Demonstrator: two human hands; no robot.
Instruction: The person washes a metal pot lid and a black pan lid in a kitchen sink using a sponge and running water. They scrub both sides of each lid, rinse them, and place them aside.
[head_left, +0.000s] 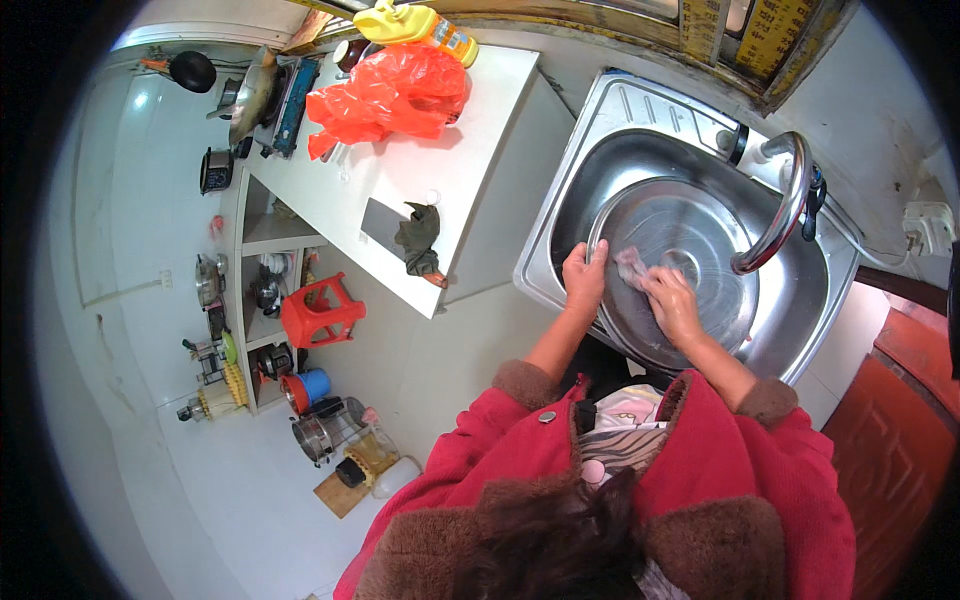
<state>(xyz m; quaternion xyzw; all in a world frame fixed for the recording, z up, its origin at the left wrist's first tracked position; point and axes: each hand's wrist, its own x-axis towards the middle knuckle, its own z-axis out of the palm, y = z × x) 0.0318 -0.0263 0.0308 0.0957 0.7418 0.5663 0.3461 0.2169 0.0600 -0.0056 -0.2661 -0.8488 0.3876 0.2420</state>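
Observation:
A wide round stainless-steel basin (712, 217) sits inside the metal kitchen sink (795, 315), a little water seeming to lie in it. My left hand (585, 277) grips the basin's left rim, thumb over the edge. In my right hand (673, 301) is a wet, pale pinkish cloth (631, 264), pressed against the basin's inner surface left of its middle. The curved chrome faucet (784, 217) arches over the basin's right side, and I cannot tell whether water runs from it.
Left of the sink stands a white counter (480, 142) with a red plastic bag (397, 90), a yellow jug (412, 30) and a dark green cloth (420, 236). A red plastic stool (322, 311) is on the floor by the shelves. At right is a reddish-brown panel (892, 420).

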